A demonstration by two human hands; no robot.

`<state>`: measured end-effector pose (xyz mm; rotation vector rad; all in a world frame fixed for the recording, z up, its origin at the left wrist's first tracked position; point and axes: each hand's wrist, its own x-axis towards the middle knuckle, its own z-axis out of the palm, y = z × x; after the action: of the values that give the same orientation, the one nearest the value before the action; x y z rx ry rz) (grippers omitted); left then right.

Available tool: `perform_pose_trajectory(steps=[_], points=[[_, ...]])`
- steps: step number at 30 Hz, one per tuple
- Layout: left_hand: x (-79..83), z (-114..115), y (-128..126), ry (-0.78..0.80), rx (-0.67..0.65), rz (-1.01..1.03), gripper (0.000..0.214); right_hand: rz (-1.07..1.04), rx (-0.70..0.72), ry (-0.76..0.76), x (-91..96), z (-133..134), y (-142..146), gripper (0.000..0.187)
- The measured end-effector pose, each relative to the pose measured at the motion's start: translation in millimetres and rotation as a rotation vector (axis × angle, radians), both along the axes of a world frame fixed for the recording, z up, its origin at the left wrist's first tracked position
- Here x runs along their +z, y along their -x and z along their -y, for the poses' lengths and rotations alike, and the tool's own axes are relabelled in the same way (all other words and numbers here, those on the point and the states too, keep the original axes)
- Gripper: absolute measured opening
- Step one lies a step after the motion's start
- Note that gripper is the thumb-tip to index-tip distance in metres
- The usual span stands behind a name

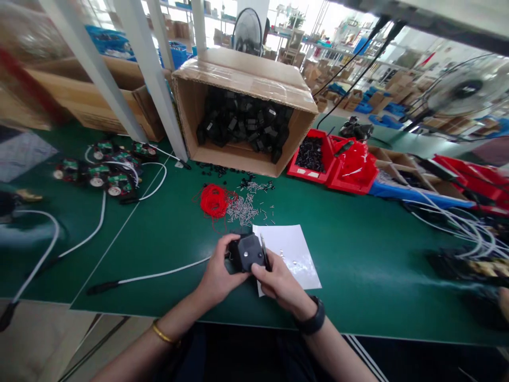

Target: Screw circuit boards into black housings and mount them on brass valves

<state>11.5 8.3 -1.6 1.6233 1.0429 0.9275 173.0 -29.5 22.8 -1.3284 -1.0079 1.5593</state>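
My left hand (218, 276) is closed around a black plastic housing (247, 251), its thumb along the lower edge. A round silvery spot and a dark round spot show on the housing's upper face. A white cable (167, 272) runs left from beside this hand to a black end piece (103, 287). In my right hand (281, 281) is a slim dark tool with a pointed metal tip, apparently tweezers (264, 247), tip upward. The right thumb touches the housing's lower right corner. Below the right hand lies a white sheet (306, 260) with a few small shiny pieces.
Beyond my hands lie red cord (214, 201) and many small metal pins (242, 209). A cardboard box (246, 159) of black housings stands behind them. Red bins (334, 178) are at right; circuit boards with cables (105, 175) lie left. Another person's hand (504, 302) shows at the right edge.
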Motion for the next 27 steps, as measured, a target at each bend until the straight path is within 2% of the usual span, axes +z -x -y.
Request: perform_pose_trajectory(steps=[2, 4, 5, 7, 10, 16, 18, 20, 22, 23, 25, 27], points=[[-1.9, -7, 7, 0.111, -0.101, 0.154, 0.078, -0.118, -0.028, 0.071, -5.7, 0, 6, 0.052], [1.2, -17, 12, 0.220, -0.222, 0.292, 0.080, -0.144, -0.067, 0.065, -8.9, 1, 11, 0.051], [3.8, -21, 13, 0.269, -0.232, 0.322, 0.075, -0.147, -0.069, 0.063, -9.5, 1, 13, 0.051], [9.0, -28, 12, 0.334, -0.148, 0.293, 0.059, -0.140, -0.060, 0.066, -8.9, 2, 14, 0.050], [12.5, -32, 5, 0.316, -0.012, 0.182, 0.042, -0.111, -0.078, 0.072, -6.6, 3, 13, 0.048], [9.2, -30, -3, 0.181, 0.046, 0.116, 0.032, -0.020, -0.147, 0.060, -7.3, 0, 20, 0.040], [10.7, -30, 0, 0.183, 0.029, 0.106, 0.032, 0.013, -0.168, 0.083, -7.6, 0, 23, 0.039], [15.5, -30, 6, 0.195, -0.054, 0.082, 0.031, 0.060, -0.162, 0.086, -6.0, 2, 24, 0.039], [22.7, -26, 12, 0.173, -0.129, 0.060, 0.036, 0.143, -0.114, 0.008, -2.2, 3, 21, 0.040], [26.5, -22, 16, 0.129, -0.142, 0.059, 0.046, 0.203, -0.078, -0.068, 0.0, 3, 17, 0.041], [32.0, -15, 23, -0.041, -0.145, 0.052, 0.075, 0.357, -0.002, -0.315, 3.5, 1, 7, 0.041], [32.3, -6, 27, -0.247, -0.142, 0.030, 0.097, 0.582, 0.077, -0.641, 3.4, -6, -5, 0.038]])
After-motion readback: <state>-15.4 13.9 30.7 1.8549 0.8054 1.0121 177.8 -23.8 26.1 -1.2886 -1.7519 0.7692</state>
